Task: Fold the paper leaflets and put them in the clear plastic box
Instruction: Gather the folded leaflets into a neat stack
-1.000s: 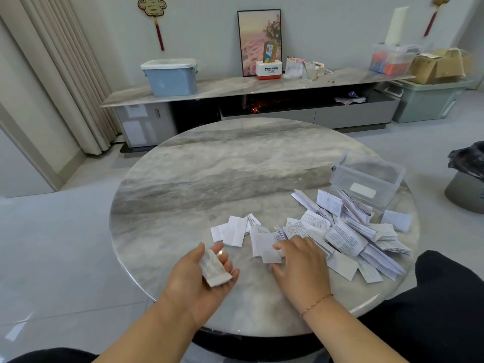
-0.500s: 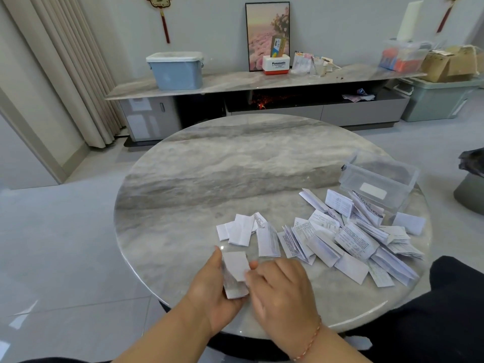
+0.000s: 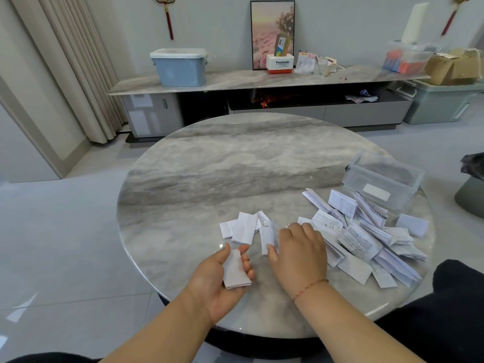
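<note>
A round grey marble table [image 3: 209,174] is strewn with white printed paper leaflets [image 3: 358,239] beside a clear rectangular plastic box [image 3: 379,184]. The leaflets are touched by the flat, relaxed right hand [image 3: 301,250]; a small folded stack [image 3: 235,271] is gripped in the left hand [image 3: 222,279].

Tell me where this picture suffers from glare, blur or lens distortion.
Head view: glare runs along the near rim of the round table and streaks the glossy floor at lower left; wide-angle bending tilts the curtain and curves the frame edges; print on the loose leaflets is too soft to read; lighting is even, shadows faint.
</note>
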{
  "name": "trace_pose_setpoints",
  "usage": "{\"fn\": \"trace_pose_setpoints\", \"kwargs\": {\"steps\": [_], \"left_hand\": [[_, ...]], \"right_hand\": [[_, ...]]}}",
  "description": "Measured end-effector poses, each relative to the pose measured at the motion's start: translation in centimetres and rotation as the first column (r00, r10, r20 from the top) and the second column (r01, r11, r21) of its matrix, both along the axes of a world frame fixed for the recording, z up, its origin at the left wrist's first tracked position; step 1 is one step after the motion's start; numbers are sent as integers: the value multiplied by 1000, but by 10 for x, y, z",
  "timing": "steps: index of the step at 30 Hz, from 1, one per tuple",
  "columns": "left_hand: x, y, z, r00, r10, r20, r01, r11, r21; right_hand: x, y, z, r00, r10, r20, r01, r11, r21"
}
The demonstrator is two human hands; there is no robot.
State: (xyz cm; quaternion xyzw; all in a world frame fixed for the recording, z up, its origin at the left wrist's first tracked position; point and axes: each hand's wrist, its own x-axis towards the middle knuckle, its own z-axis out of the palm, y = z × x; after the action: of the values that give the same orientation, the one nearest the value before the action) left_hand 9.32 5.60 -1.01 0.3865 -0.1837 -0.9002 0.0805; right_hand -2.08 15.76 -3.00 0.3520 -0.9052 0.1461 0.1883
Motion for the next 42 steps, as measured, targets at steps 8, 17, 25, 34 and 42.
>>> {"fn": "trace_pose_setpoints", "kwargs": {"steps": [8, 17, 25, 34, 42], "left_hand": [[6, -11, -9, 1000, 31, -2, -31, 998, -45], [2, -3, -6, 995, 36, -96, -51, 986, -157], [1, 5, 7, 984, -14, -177, -2, 996, -93], [7, 13, 2, 951, -83, -298, 82, 997, -17], [12, -3, 1, 991, -57, -125, 49, 997, -64]], "right_hand": [[0, -2, 12, 1000, 30, 8, -27, 978, -208], [52, 9, 45, 948, 184, 260, -34, 869, -493], [52, 23, 50, 891, 268, 367, -55, 865, -498], [76, 6, 22, 824, 443, 353, -342, 886, -313], [-33, -7, 50, 933, 196, 301, -279, 924, 263]]}}
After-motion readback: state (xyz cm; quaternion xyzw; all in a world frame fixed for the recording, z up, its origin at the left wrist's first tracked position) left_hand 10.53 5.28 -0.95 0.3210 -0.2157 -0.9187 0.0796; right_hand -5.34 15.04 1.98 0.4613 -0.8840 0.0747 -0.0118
